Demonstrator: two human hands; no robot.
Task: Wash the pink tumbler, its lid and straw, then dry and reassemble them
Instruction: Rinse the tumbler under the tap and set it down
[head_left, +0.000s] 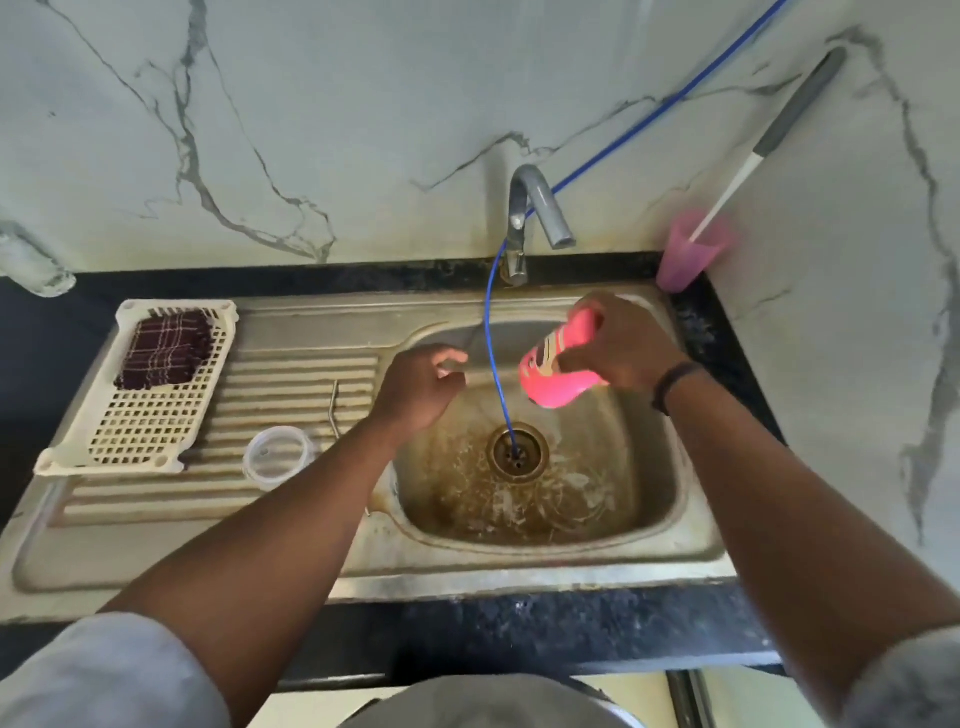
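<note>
My right hand (621, 345) grips the pink tumbler (561, 366), which is tilted with its mouth pointing down and left over the sink bowl (644, 499). My left hand (423, 387) hovers over the bowl's left side with loosely curled fingers and holds nothing. The clear round lid (278, 457) lies on the ribbed drainboard. The metal straw (334, 408) lies just behind it on the ribs.
A cream plastic rack (150, 431) with a dark checked cloth (163, 348) sits at the drainboard's left. The grey tap (532, 208) stands behind the bowl. A blue hose (498, 384) runs down into the drain. A pink cup (688, 254) with a brush stands at the back right corner.
</note>
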